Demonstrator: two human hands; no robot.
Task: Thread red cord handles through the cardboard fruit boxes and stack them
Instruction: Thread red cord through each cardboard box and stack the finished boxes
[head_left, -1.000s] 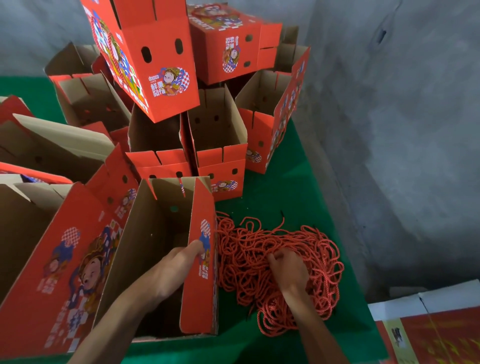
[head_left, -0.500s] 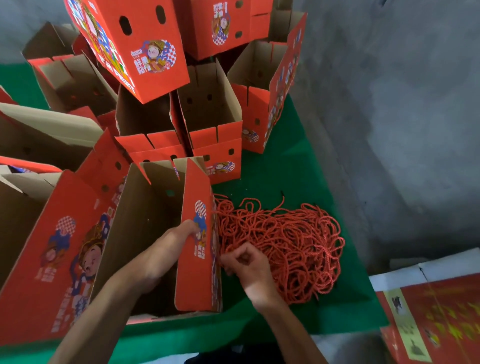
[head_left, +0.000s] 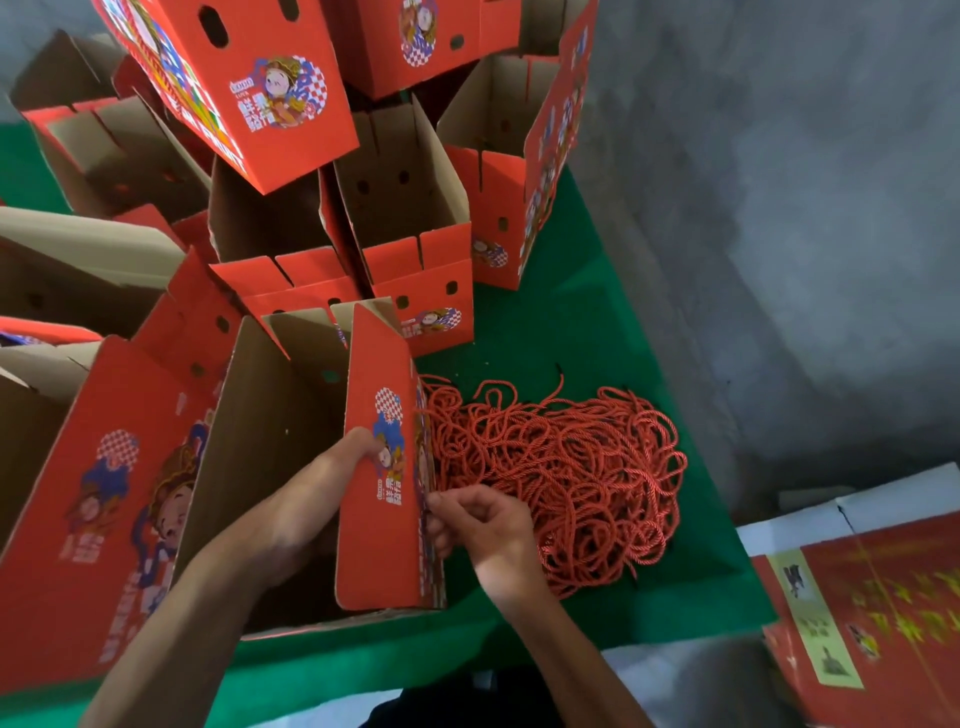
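Left hand (head_left: 311, 499) gripping open box (head_left: 376, 467) flap, right hand (head_left: 488, 525) pinching red cord (head_left: 571, 467), printed writing unreadable

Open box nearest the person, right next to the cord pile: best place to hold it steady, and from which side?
Grip the upright right-hand flap at its top edge, coming from above, as the left hand does. The open box has no lid, so fingers can drop inside. That leaves the outer face free for the right hand beside the cord pile.

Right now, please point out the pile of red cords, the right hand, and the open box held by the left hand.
pile of red cords (head_left: 566, 467), head view, middle of the tangle.
right hand (head_left: 485, 525), head view, back of the hand.
open box (head_left: 376, 519), head view, red right-side flap.
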